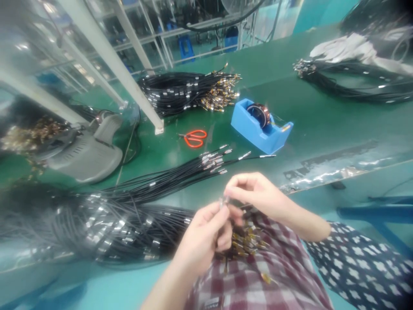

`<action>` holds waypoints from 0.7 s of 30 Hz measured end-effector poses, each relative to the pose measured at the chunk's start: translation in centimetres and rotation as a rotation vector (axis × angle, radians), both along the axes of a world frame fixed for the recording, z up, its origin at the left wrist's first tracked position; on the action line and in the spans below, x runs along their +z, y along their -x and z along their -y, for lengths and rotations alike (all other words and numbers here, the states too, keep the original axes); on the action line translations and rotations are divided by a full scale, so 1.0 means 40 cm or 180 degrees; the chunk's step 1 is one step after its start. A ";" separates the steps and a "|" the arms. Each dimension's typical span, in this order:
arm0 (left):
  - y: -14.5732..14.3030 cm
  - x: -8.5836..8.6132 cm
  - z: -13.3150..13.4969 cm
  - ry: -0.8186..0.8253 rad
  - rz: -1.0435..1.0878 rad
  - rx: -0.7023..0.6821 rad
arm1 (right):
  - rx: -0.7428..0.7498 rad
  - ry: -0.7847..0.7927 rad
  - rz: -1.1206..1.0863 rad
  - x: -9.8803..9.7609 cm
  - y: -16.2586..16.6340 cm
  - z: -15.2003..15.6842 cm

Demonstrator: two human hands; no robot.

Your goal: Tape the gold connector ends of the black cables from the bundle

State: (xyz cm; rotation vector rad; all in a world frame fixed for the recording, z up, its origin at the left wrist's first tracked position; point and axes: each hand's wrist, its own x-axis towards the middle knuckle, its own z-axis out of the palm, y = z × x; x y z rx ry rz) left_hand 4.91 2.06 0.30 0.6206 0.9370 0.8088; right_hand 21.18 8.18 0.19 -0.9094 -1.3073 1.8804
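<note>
My left hand [206, 228] is closed, thumb and forefinger pinching a small silvery cable end [223, 201]. The fingertips of my right hand [254, 189] come together at the same piece, thumb against forefinger; the exact contact is blurred. Beneath both hands, brass-coloured connectors [248, 241] of a thick black cable bundle [138, 228] rest on a checked garment. Just beyond my hands, a thinner group of black cables [171, 172] lies on the green table, its silvery tips pointing right.
A blue tape dispenser [261, 129] holds an amber roll. Near it lie red-handled scissors [194, 138]. Coiled cables [183, 90] sit behind, with another coil [351, 86] at far right. A grey device base [87, 155] and slanting white posts [122, 64] occupy the left.
</note>
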 end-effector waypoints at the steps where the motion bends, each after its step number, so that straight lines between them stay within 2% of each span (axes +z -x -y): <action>1: 0.001 0.001 0.001 -0.0096 -0.0176 0.0094 | 0.0001 0.0016 0.0062 0.008 0.001 0.000; 5: 0.008 0.005 0.001 -0.0404 -0.0802 0.0661 | 0.0117 -0.0296 0.0792 0.036 -0.006 -0.001; 8: 0.005 0.004 -0.002 -0.0172 -0.0845 0.0461 | 0.0201 -0.0479 0.1203 0.042 -0.004 0.007; 12: -0.004 -0.001 -0.004 -0.0067 -0.0921 0.0219 | 0.0129 -0.0681 0.1307 0.042 -0.031 -0.017; 14: -0.004 -0.002 -0.003 -0.0030 -0.0833 0.0244 | -0.0368 -0.1095 0.1527 0.050 -0.084 -0.069; 15: -0.003 -0.003 -0.003 -0.0007 -0.0774 0.0259 | -0.0821 -0.1417 0.1775 0.058 -0.119 -0.102; 17: -0.001 -0.005 -0.002 0.0032 -0.0653 0.0281 | -0.1819 -0.1921 0.2640 0.079 -0.195 -0.173; 18: -0.001 -0.006 -0.001 0.0046 -0.0607 0.0279 | -0.2065 -0.2026 0.3220 0.089 -0.230 -0.205; 19: -0.002 -0.007 -0.001 0.0049 -0.0578 0.0280 | -0.2067 -0.1996 0.3668 0.098 -0.260 -0.233; 21: -0.004 -0.009 -0.001 0.0042 -0.0562 0.0280 | -0.1969 -0.1895 0.3989 0.110 -0.298 -0.271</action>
